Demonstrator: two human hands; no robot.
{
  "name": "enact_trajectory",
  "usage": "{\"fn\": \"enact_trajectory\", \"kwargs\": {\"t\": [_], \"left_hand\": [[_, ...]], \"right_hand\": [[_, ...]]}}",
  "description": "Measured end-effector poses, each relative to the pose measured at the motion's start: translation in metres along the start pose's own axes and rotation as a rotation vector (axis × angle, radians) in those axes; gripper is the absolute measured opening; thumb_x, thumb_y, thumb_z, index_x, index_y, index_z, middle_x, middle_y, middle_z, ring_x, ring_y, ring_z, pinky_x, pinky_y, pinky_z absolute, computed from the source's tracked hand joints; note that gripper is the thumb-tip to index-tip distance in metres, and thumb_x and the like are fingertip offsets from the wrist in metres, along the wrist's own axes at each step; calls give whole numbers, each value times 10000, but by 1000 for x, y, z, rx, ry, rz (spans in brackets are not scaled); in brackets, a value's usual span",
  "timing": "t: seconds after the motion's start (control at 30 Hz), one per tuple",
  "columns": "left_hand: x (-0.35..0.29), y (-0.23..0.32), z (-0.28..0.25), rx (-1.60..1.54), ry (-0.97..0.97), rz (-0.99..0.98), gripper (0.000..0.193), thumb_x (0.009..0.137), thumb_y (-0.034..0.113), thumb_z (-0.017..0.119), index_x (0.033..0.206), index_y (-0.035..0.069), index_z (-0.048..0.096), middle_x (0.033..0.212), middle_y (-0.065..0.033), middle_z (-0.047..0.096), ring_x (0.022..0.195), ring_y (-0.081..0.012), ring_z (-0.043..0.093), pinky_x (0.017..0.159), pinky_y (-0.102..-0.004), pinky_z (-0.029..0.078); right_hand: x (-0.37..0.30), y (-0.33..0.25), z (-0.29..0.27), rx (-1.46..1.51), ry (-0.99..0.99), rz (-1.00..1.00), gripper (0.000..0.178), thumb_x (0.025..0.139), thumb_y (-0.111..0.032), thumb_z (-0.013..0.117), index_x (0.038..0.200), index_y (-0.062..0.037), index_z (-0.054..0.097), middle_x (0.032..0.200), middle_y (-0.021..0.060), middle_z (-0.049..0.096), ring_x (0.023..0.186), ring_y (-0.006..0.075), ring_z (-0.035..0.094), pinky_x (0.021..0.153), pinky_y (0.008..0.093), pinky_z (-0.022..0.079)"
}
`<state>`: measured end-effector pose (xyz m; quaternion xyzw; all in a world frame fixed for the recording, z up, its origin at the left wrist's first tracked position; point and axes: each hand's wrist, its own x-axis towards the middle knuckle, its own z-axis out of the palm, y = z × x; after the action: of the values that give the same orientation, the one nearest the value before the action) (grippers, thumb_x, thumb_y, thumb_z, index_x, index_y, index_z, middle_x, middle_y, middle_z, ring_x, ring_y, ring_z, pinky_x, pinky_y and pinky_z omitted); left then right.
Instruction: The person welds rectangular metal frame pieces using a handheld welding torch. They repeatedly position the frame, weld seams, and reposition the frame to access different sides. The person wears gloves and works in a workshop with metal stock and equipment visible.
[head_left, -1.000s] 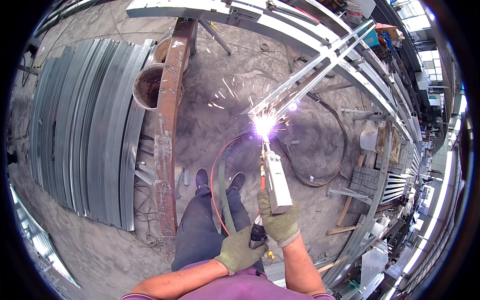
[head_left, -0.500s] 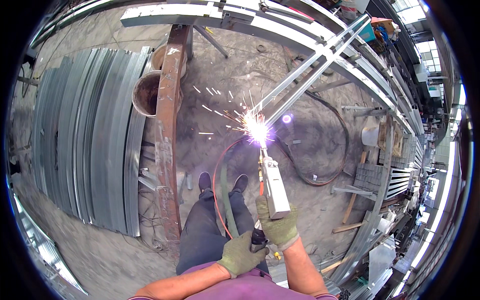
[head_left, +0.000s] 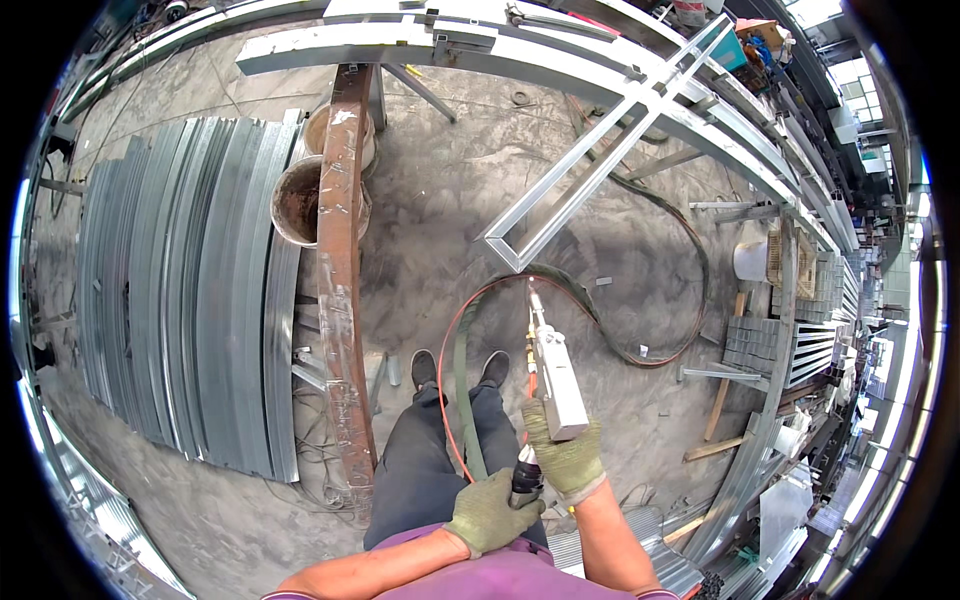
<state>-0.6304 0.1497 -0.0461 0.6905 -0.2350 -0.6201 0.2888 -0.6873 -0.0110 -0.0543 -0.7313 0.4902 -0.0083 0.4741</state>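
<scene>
My right hand (head_left: 566, 462), in a green work glove, is closed round the rear of a white, boxy welding gun (head_left: 561, 388). The gun's narrow nozzle points away from me, with its tip just short of the mitred corner of a silver metal frame (head_left: 562, 205). No arc shows at the tip. My left hand (head_left: 490, 515), gloved the same way, is wrapped round a black cable grip (head_left: 526, 482) below the gun. A green-sleeved hose (head_left: 462, 385) and a thin red hose (head_left: 442, 400) loop over the floor near the nozzle.
The frame rests across long steel beams (head_left: 330, 42) at the far side. A rusty brown beam (head_left: 340, 270) runs along my left, with buckets (head_left: 296, 205) beside it. Farther left lie stacked metal profiles (head_left: 190, 300). Stacked tubes (head_left: 750, 345) and timber stand at right.
The bright arc and flying sparks at the frame's corner have gone out. The nozzle now sits slightly apart from the corner. Both hands keep their holds.
</scene>
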Motion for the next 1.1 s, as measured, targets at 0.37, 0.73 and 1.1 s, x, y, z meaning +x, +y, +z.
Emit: {"fn": "enact_trajectory", "kwargs": {"t": [0.37, 0.73, 1.1], "left_hand": [[3, 8, 4, 62, 61, 56, 575, 883, 533, 806, 1092, 20, 652, 956, -204, 763, 928, -422, 755, 829, -511, 582], [15, 12, -1, 119, 41, 166, 512, 927, 499, 768, 1110, 34, 654, 992, -179, 750, 952, -410, 755, 841, -524, 579], [40, 4, -33, 253, 32, 251, 613, 915, 555, 782, 1200, 19, 702, 1028, -183, 757, 992, -395, 757, 862, -491, 588]], "right_hand": [[0, -23, -6, 283, 59, -60, 249, 945, -128, 875, 1106, 3, 739, 856, 9, 718, 739, 101, 676, 615, 312, 545], [0, -36, -21, 383, 82, 22, 307, 997, -77, 794, 1278, -9, 691, 1056, 28, 704, 859, 96, 642, 701, 289, 543], [6, -5, -24, 258, 92, -40, 346, 1008, -73, 794, 1321, 3, 667, 1112, 35, 692, 933, 110, 652, 765, 301, 572]]}}
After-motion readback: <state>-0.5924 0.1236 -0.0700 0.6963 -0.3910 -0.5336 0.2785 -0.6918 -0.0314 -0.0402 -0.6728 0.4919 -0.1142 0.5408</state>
